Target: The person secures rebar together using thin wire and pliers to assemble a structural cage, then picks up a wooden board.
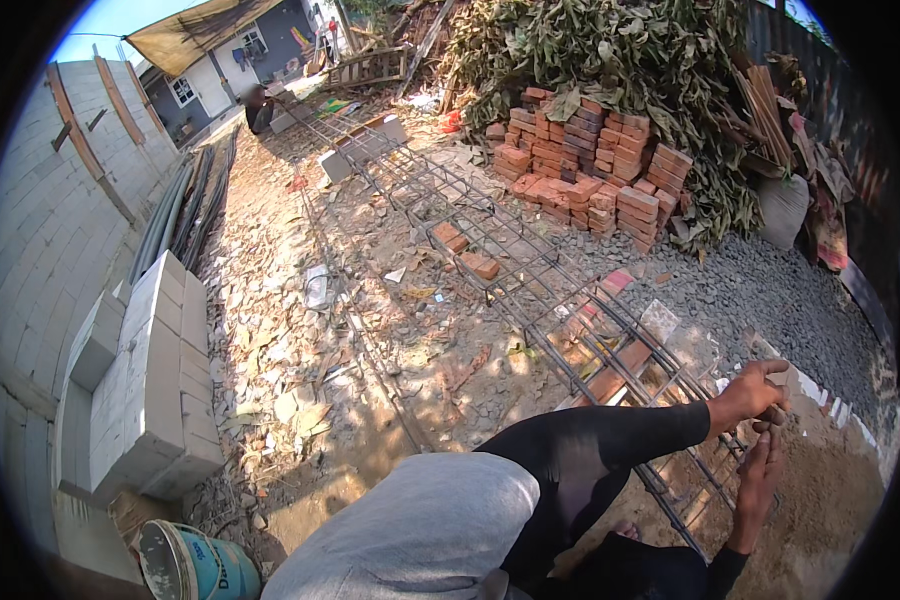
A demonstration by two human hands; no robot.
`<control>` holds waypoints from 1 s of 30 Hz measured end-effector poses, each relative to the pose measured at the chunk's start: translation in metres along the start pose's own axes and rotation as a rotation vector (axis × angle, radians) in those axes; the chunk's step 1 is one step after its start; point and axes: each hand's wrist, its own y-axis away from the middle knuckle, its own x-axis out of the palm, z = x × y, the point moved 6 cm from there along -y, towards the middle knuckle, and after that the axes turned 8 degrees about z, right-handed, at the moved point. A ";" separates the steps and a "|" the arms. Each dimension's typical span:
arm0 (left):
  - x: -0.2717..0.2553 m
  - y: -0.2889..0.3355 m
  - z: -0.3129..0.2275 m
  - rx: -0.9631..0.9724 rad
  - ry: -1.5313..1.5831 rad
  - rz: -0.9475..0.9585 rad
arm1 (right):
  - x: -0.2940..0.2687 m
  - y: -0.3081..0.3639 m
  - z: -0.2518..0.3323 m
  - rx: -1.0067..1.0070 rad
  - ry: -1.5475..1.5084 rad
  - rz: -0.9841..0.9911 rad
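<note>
Both my hands meet at the right, beside the near end of a long rebar cage (530, 265) with bars tied by square stirrups. My left hand (742, 398), at the end of a black sleeve, has curled fingers with the thumb side outward. Just below it, my right hand (758, 475) points upward, its fingers pressed together and touching the left one. A small greyish shape shows by the fingertips; what they grip is too hidden to name. Beneath the cage lie a reddish board (615, 372) and two loose bricks (478, 264).
Brown sand (830, 490) and grey gravel (760, 290) lie at right. Stacked red bricks (570, 150) stand behind, under dry leaves. Light blocks (155, 370) and a paint bucket (205, 560) are at left by a block wall (30, 230). Another person (258, 105) crouches at the far end.
</note>
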 end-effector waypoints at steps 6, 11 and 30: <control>-0.009 0.017 -0.008 0.059 -0.084 -0.055 | 0.011 0.003 -0.017 0.037 -0.103 0.019; -0.004 0.016 -0.011 0.067 -0.076 -0.068 | 0.002 -0.006 -0.031 -0.008 -0.098 0.013; 0.014 0.012 -0.030 0.107 -0.233 -0.026 | 0.003 0.001 0.025 -0.124 0.218 -0.081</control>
